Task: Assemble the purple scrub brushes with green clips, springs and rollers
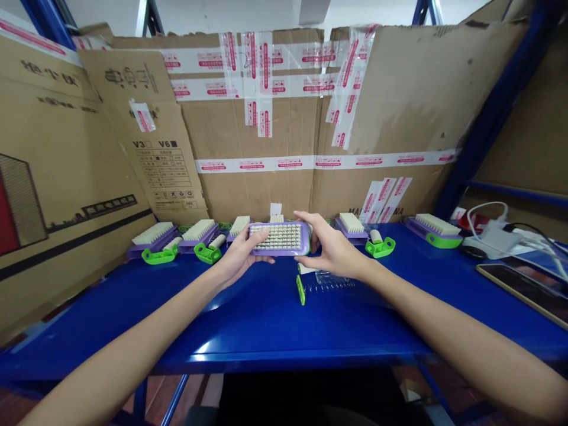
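A scrub brush (284,238) with a purple body and cream bristles is held above the blue table, bristles toward me. My left hand (248,248) is closed on its left end, the thumb across the bristles and fingers beneath. At the other end, my right hand (331,245) spans the brush between index finger and thumb, at its upper and lower edges. Below my right hand lie a green end piece (300,290), a row of thin metal springs (331,287) and a small clear piece (326,276). A white roller is partly hidden there.
Several more purple brushes line the back, including one left (153,234) and one right (437,225). Green brackets (208,253) with white rollers lie before some. A phone (528,290) and a white charger with cables (492,236) occupy the right side. Taped cardboard (257,195) walls the back.
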Motion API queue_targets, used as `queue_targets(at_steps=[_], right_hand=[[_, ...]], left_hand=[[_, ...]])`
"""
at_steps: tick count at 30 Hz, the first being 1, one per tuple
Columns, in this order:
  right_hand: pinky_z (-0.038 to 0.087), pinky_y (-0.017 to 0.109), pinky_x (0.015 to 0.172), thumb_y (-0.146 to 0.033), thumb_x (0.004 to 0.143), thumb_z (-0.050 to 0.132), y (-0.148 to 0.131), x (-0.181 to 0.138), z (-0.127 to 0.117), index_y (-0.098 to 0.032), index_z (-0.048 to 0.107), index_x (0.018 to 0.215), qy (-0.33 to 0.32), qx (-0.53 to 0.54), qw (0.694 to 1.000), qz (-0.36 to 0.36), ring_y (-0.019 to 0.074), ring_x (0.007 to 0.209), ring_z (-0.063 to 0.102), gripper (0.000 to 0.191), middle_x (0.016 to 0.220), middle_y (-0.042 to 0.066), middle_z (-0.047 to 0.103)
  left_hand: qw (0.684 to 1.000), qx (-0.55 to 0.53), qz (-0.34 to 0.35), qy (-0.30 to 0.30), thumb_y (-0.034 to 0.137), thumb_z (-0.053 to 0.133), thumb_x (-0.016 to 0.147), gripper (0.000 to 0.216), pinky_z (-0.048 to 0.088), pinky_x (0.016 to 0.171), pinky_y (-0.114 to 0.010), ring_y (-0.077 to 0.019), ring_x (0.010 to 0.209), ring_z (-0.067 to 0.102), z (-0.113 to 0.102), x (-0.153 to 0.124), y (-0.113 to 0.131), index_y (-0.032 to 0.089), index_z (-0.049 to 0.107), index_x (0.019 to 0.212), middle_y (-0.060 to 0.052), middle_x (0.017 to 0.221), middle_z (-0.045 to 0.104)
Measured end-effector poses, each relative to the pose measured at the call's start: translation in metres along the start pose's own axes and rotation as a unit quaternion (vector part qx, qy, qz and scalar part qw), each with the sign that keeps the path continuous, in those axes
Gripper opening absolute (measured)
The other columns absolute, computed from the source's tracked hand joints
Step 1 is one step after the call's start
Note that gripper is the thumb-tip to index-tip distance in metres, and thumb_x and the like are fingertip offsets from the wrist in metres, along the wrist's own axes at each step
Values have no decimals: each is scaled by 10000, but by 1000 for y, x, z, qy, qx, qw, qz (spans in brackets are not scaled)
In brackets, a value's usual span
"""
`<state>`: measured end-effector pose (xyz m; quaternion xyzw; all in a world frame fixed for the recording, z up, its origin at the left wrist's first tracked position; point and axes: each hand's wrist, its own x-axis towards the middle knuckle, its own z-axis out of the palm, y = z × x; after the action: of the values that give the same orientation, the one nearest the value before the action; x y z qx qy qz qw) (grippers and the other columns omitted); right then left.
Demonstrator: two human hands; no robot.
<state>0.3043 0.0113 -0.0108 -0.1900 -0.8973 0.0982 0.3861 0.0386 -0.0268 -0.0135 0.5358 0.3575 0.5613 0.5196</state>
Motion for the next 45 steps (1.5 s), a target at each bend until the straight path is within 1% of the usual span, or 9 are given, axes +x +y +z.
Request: queue_targets(at_steps=[4, 8, 19, 23, 26, 31, 36, 41, 45], right_hand=[[652, 575, 976, -308, 926, 809, -1, 1, 0, -325, 283, 1689, -5, -8, 1000, 0, 347, 1190, 690, 927, 1535, 151, 566], [630, 598, 1029, -280, 925, 802, -3, 2, 1, -285, 310, 1674, -6, -15, 1000, 4, 379, 1288, 661, 896, 1520, 168, 574], [641, 574, 1009, -297, 957, 773, -6, 2, 1, -269, 349, 1629, -16, -36, 999, -1, 348, 1238, 672, 795, 1494, 162, 574], [647, 585, 974, -304, 938, 783, -6, 2, -1, -283, 302, 1650, -16, -31, 999, 6, 359, 1218, 673, 859, 1490, 171, 558], [660, 565, 927, -281, 912, 782, -5, 2, -2, -287, 247, 1674, -19, -31, 999, 6, 358, 1199, 674, 931, 1493, 176, 545], [663, 514, 877, -262, 885, 766, -3, 2, -3, -279, 246, 1661, -23, -52, 998, 6, 345, 1171, 676, 934, 1503, 182, 523], [654, 511, 880, -270, 849, 779, -2, 1, -2, -273, 261, 1641, -22, -58, 998, 4, 344, 1164, 668, 946, 1499, 180, 521], [652, 514, 894, -253, 835, 773, -3, 1, -1, -271, 270, 1629, -17, -52, 998, 0, 352, 1201, 651, 940, 1502, 181, 500], [647, 528, 914, -249, 831, 768, -4, 1, -2, -282, 274, 1630, -15, -49, 999, -1, 370, 1245, 636, 940, 1494, 180, 489]], left_hand=[[1000, 10, -1, 5, 497, 899, 842, 590, 688, 617, -351, -270, 941, 759, 0, 0, -1, 157, 605, 1224, -177, 1252, 742], [1000, 12, -3, 7, 509, 899, 836, 593, 689, 618, -344, -258, 929, 758, 1, 0, -1, 160, 601, 1213, -172, 1244, 744], [1000, 16, -2, 12, 507, 892, 844, 576, 692, 614, -347, -252, 912, 759, 1, 0, 1, 166, 604, 1208, -161, 1230, 743], [1000, 16, -2, 13, 501, 905, 830, 584, 690, 609, -343, -251, 903, 760, 2, 0, 0, 164, 602, 1199, -159, 1215, 747], [1000, 16, 2, 13, 494, 912, 825, 586, 690, 613, -348, -263, 919, 767, 2, 1, -2, 168, 594, 1194, -158, 1211, 747], [1000, 20, 10, 6, 490, 909, 832, 593, 688, 626, -340, -278, 971, 771, 2, 0, -3, 177, 582, 1216, -160, 1251, 733], [1000, 29, 11, 1, 493, 909, 832, 601, 691, 634, -340, -269, 972, 763, 2, 0, -4, 180, 567, 1215, -156, 1253, 726], [1000, 27, 13, -1, 487, 902, 848, 588, 689, 649, -344, -273, 985, 763, 2, 0, -3, 184, 560, 1218, -158, 1270, 720], [1000, 25, 16, 5, 497, 922, 819, 621, 682, 642, -340, -265, 967, 764, 3, -1, -2, 185, 556, 1212, -154, 1279, 718]])
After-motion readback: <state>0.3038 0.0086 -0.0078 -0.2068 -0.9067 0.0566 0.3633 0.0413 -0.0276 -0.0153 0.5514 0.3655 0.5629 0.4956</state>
